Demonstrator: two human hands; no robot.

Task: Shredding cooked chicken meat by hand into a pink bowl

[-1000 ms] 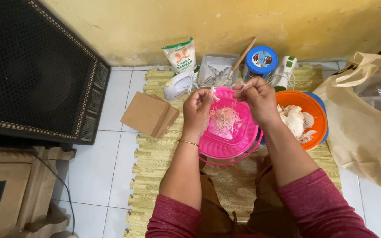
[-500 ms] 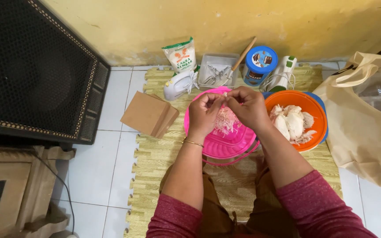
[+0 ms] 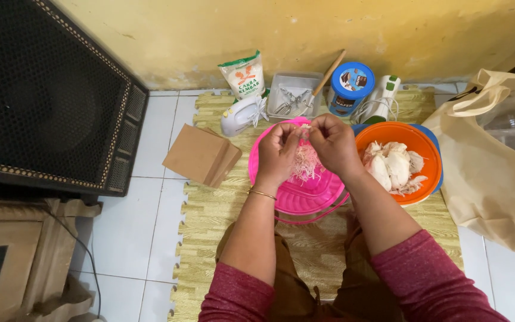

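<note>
As both hands [image 3: 308, 143] pinch, chicken shreds [image 3: 305, 164] hang btwn fingertips [image 3: 300, 132].

Your left hand [image 3: 278, 152] and right hand [image 3: 334, 143]: raised side by side, fingertips pinched and meeting; forearms extended forward, converging.

The round pink plastic bowl [image 3: 305, 194] and the round orange plastic bowl [image 3: 421, 143] look smooth and glossy. The green foam floor mat [image 3: 210, 209] shows a matt wood-grain pattern, the brown cardboard box [image 3: 201, 156] is matt, and the beige cloth bag [image 3: 484, 173] looks soft.
</note>
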